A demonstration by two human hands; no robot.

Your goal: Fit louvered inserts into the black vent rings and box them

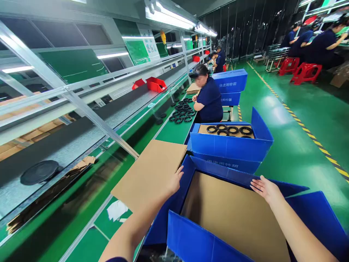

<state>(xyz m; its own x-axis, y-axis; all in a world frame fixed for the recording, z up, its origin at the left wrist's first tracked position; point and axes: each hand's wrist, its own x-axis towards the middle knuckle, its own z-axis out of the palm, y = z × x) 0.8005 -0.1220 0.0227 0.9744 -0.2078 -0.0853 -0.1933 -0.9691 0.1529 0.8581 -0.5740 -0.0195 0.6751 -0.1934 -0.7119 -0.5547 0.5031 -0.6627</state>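
My left hand (175, 181) is at the right edge of a stack of brown cardboard sheets (152, 163) on the green bench, beside the left wall of a blue box. Its fingers are stretched out; whether they touch the sheets is hard to tell. Above the far right part of that blue box (196, 236) is my right hand (265, 188), fingers spread and nothing in it, close to the far wall. Inside the box a flat cardboard sheet (231, 211) covers what lies beneath. The box's right flap (317, 211) is folded outward.
Behind stands another blue box (226, 143) with black rings (232, 130) on cardboard. More rings (181, 112) lie on the bench, where a co-worker (208, 98) sits. A conveyor (73, 134) carrying a black round part (40, 172) runs along the left, with a slanted metal post (100, 123) beside it.
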